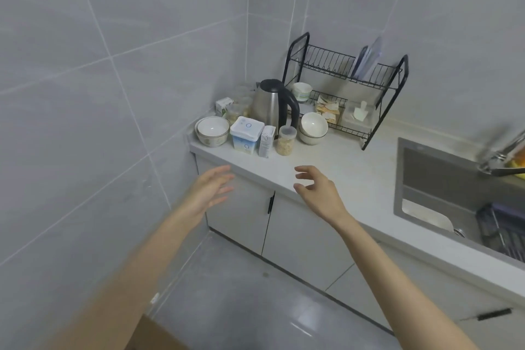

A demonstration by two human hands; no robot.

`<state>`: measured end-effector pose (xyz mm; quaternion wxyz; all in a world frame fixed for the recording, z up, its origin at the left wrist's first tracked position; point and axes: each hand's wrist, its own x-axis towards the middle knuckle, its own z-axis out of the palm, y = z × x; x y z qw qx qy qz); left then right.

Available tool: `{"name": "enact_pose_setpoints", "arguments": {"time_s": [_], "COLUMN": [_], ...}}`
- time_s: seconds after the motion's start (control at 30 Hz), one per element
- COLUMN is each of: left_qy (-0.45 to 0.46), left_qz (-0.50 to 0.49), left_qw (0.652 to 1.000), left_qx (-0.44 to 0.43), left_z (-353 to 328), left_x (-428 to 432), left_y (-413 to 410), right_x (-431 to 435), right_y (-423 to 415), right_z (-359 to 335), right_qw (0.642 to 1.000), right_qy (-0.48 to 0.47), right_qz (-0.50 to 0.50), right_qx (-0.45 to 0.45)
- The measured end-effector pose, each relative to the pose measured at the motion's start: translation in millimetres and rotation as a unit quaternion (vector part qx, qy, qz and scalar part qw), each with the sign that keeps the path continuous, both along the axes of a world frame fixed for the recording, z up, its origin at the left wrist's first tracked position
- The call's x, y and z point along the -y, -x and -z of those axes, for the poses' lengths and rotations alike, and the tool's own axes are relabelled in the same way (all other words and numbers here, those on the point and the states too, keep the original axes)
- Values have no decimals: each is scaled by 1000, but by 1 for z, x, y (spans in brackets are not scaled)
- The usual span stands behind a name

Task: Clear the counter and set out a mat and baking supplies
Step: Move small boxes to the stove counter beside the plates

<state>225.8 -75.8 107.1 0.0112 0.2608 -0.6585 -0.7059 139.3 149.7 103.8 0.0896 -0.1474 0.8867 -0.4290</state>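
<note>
Left hand and right hand hover empty, fingers spread and loose, at the front edge of the counter.
What I must clear is bunched in the far-left corner: stacked bowls, a white-lidded tub, a small carton and a jar in front, with the kettle behind, beside the dish rack. Best, I judge, to lift the front row first, one item per hand, so nothing knocks the kettle. No mat is in view.

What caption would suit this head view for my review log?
Left hand and right hand, open and empty, reach toward a counter crowded with kettle, bowls and dish rack.
</note>
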Motion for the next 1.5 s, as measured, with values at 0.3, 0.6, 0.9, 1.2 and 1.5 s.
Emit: {"name": "enact_pose_setpoints", "arguments": {"time_s": [0.3,0.6,0.9,1.2,1.5], "left_qy": [19,177,534,598,555], "left_qz": [33,64,366,510,484], "left_qw": [999,982,762,617,676], "left_qx": [9,4,21,35,-19], "left_z": [14,32,83,94,92], "left_x": [39,83,125,130,138], "left_y": [135,276,354,391,380], "right_x": [66,129,153,153,145], "right_y": [136,282,319,323,302], "right_z": [38,83,97,105,91], "right_qw": [999,956,904,920,957], "right_qy": [-31,-229,-358,-318,-243], "right_qz": [-25,-124,-193,-180,-136], "right_qx": [-28,-138,-132,-143,-83]}}
